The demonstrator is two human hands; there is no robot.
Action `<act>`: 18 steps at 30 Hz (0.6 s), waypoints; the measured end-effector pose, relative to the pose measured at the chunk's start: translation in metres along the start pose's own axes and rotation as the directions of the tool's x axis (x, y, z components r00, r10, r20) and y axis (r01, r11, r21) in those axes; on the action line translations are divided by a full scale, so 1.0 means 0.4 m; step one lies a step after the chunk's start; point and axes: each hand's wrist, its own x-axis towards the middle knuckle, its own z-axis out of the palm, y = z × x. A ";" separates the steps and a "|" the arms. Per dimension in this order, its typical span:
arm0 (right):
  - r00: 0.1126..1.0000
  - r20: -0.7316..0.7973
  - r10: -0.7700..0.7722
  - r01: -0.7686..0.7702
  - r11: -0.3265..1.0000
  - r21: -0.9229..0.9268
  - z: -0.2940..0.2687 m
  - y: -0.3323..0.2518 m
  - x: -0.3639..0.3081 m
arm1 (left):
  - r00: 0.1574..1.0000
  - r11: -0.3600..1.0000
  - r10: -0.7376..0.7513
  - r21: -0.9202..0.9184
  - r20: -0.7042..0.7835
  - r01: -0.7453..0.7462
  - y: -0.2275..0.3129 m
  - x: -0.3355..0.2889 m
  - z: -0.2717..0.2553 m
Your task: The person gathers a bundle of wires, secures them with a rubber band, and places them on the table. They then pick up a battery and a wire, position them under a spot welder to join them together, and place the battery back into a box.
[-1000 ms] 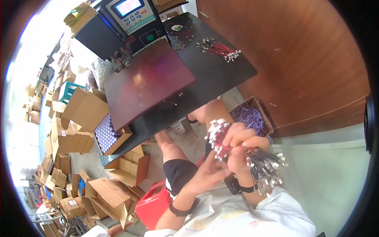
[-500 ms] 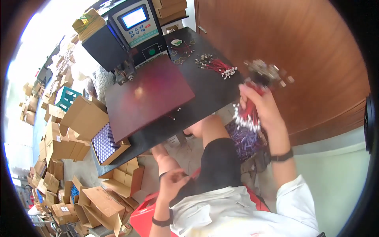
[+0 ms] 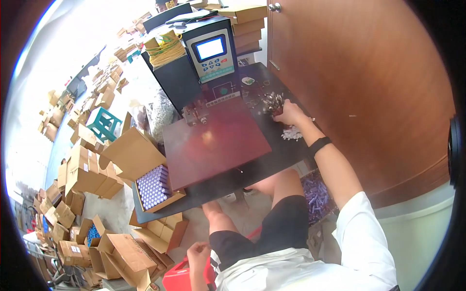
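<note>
My right hand (image 3: pixel 292 114) is closed around a bundle of short red wires (image 3: pixel 277 111) at the right end of the dark table. Silvery ends stick out beyond the fingers, and white connectors (image 3: pixel 292 133) lie below the hand; my fingers hide most of the wires. Low beside my left thigh is my left hand (image 3: pixel 198 254), its fingers loosely curled and nothing visible in them. A bench machine (image 3: pixel 211 51) with a lit screen and buttons stands at the back of the table. Before its head (image 3: pixel 196 115) lies a dark red board (image 3: pixel 218 150).
A carton of purple cylindrical cells (image 3: pixel 154 186) sits at the table's left end. Under the right side is a container of purple pieces (image 3: pixel 316 196). A wooden door (image 3: pixel 359 87) flanks the table on the right. Open cardboard boxes (image 3: pixel 128 254) and a teal stool (image 3: pixel 103 123) stand left.
My right hand has carried the wire bundle from over the table's right edge forward and left onto the table. My left hand has dropped lower beside my thigh. The view has shifted.
</note>
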 end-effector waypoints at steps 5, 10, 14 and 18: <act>0.991 -0.114 -0.070 0.054 0.989 -0.136 -0.050 -0.039 -0.082 | 0.993 0.999 -0.040 0.025 -0.112 0.043 -0.019 -0.005 -0.066; 0.879 -0.234 -0.415 0.371 0.905 -0.211 -0.048 0.052 -0.129 | 0.979 0.995 -0.097 -0.052 -0.178 0.089 -0.116 0.021 -0.133; 0.845 -0.202 -0.495 0.466 0.867 -0.175 0.013 0.096 -0.185 | 0.957 0.982 -0.156 -0.141 -0.244 0.125 -0.311 0.047 -0.209; 0.803 -0.287 -0.522 0.491 0.853 -0.180 -0.008 0.093 -0.190 | 0.971 0.895 -0.107 0.405 -0.215 0.188 -0.304 0.041 -0.176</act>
